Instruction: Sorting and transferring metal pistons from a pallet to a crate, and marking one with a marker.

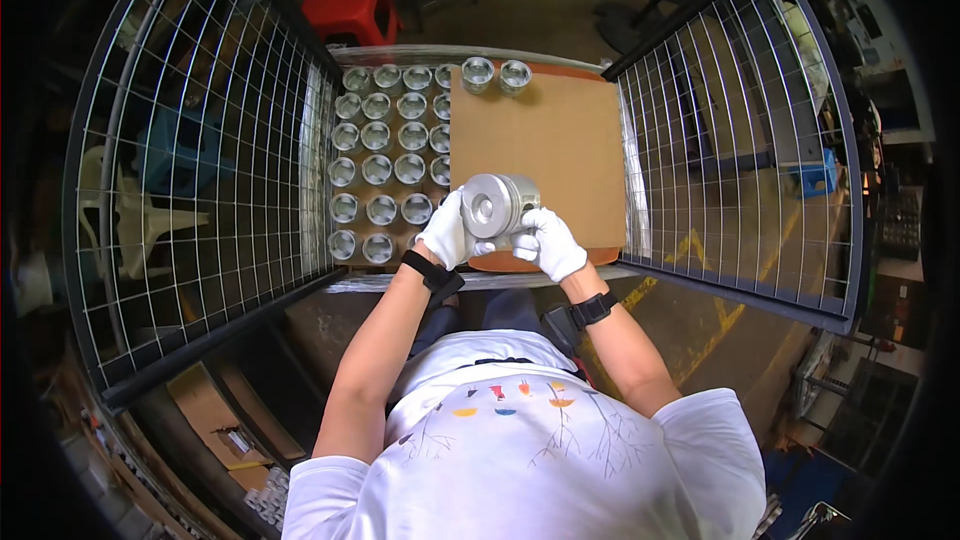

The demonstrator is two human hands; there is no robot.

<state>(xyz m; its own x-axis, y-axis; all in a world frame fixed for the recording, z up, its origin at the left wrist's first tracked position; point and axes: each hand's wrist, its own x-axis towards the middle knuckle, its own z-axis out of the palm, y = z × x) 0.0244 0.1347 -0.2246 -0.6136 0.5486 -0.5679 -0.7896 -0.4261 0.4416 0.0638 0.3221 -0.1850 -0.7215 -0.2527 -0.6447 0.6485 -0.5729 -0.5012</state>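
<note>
Pistons [377, 135] stand in rows across the left part of the platform [400, 282], from its far edge to its near edge. A sheet [545, 140] lies over the right part, its left edge partly hiding the nearest pistons. On the sheet, near its far left corner, stand two pistons [477, 74] side by side. Above its near edge, toward the left corner, another piston [500, 205] sits between left hand [450, 232] and right hand [550, 243]. Mesh panels [110, 90] flank the platform's left and right edges; a stool [350, 4] stands beyond its far left corner.

Silver piston [500, 204], brown cardboard [560, 145]
</note>
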